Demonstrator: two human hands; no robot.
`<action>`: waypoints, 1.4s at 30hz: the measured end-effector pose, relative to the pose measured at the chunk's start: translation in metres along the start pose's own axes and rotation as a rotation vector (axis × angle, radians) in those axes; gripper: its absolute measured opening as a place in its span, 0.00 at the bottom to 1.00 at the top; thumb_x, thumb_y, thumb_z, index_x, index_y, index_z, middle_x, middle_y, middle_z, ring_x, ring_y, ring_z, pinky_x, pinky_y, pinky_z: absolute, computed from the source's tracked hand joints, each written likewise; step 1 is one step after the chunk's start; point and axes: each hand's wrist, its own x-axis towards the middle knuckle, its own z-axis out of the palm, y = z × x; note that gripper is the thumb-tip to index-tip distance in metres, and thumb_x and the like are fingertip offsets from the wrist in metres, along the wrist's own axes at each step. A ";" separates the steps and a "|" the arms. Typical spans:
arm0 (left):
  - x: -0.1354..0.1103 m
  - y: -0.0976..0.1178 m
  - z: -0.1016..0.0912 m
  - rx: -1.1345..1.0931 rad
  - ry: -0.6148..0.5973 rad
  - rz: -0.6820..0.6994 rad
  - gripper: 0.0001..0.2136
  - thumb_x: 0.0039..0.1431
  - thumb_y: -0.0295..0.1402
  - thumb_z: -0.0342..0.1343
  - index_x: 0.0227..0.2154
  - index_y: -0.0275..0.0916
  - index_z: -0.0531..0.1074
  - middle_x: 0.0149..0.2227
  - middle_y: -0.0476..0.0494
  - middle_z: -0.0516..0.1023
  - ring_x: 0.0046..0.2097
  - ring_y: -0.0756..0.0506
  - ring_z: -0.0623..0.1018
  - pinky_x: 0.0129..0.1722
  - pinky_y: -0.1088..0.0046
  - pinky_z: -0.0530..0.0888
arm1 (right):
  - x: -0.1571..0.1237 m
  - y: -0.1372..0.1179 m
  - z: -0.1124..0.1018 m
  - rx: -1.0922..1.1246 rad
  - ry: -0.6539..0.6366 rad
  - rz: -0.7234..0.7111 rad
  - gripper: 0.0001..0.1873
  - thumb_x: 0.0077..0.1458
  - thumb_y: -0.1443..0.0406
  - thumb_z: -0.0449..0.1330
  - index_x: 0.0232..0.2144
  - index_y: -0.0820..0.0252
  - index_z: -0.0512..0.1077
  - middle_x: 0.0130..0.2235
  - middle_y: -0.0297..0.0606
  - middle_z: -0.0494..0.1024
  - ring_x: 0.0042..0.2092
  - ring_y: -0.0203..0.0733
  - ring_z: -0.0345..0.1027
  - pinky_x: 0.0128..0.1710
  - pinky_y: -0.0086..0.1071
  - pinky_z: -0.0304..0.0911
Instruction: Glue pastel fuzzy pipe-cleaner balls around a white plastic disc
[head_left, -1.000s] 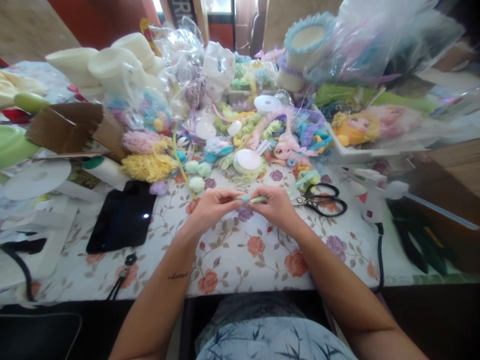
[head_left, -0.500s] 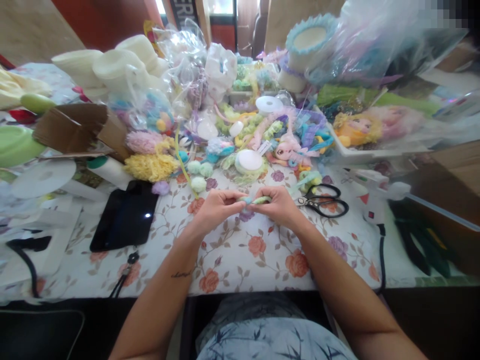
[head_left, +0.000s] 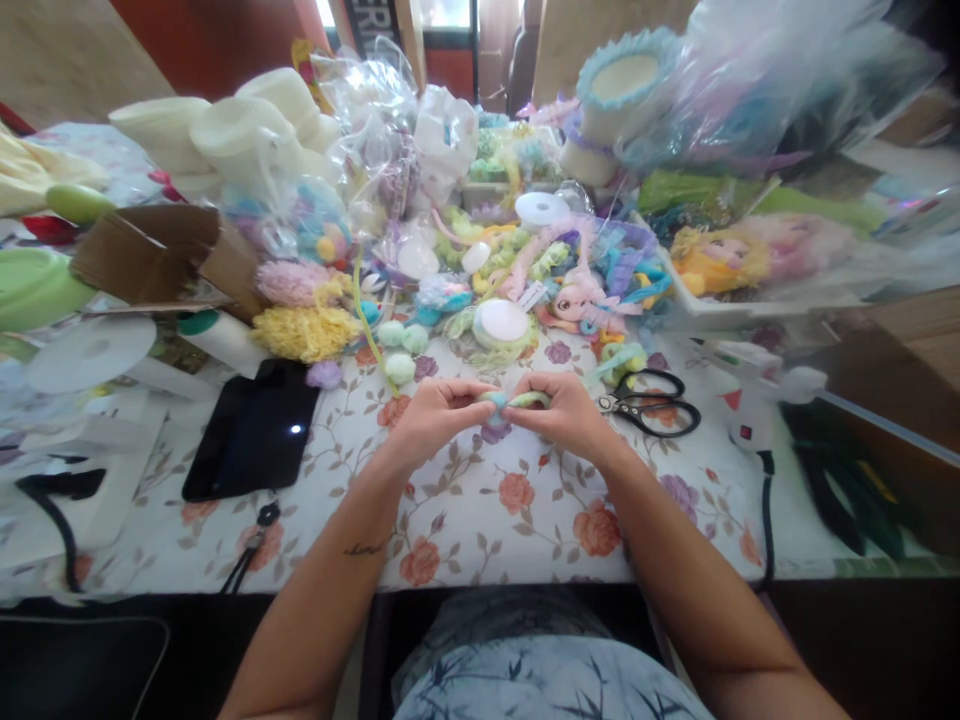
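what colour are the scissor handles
The scissor handles are black, seen best in the head view.

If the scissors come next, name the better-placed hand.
Probably the right hand: the scissors lie just beside it, while the left hand is farther away. Both hands pinch the small blue-green piece.

A white cloth (head_left: 551, 555) printed with orange and purple flowers covers the table (head_left: 457, 500). Beyond the far edge, left of its middle, stands a red-orange panel (head_left: 232, 50). A beige panel (head_left: 75, 60) stands beyond the far left corner. Behind the middle of the far edge, a window (head_left: 448, 13) shows bright light. The area below the near edge is dark.
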 end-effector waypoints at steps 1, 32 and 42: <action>0.000 0.000 0.000 -0.012 -0.005 0.001 0.11 0.50 0.35 0.66 0.36 0.37 0.82 0.34 0.43 0.83 0.34 0.47 0.80 0.35 0.73 0.76 | 0.000 0.000 0.000 -0.006 0.007 -0.004 0.12 0.47 0.61 0.66 0.22 0.62 0.69 0.20 0.28 0.64 0.24 0.30 0.52 0.23 0.27 0.47; 0.001 0.001 -0.001 -0.023 -0.034 -0.034 0.12 0.47 0.33 0.68 0.36 0.35 0.82 0.36 0.41 0.84 0.36 0.44 0.81 0.37 0.71 0.77 | 0.001 0.000 -0.001 -0.018 -0.013 -0.002 0.13 0.47 0.60 0.64 0.20 0.62 0.68 0.20 0.28 0.63 0.25 0.31 0.52 0.24 0.28 0.47; 0.001 0.002 -0.001 0.011 -0.080 -0.013 0.13 0.46 0.32 0.68 0.37 0.35 0.82 0.36 0.40 0.84 0.34 0.45 0.81 0.35 0.72 0.78 | 0.002 0.003 -0.002 0.092 -0.044 0.084 0.12 0.44 0.61 0.66 0.19 0.61 0.67 0.18 0.25 0.60 0.23 0.30 0.49 0.23 0.28 0.44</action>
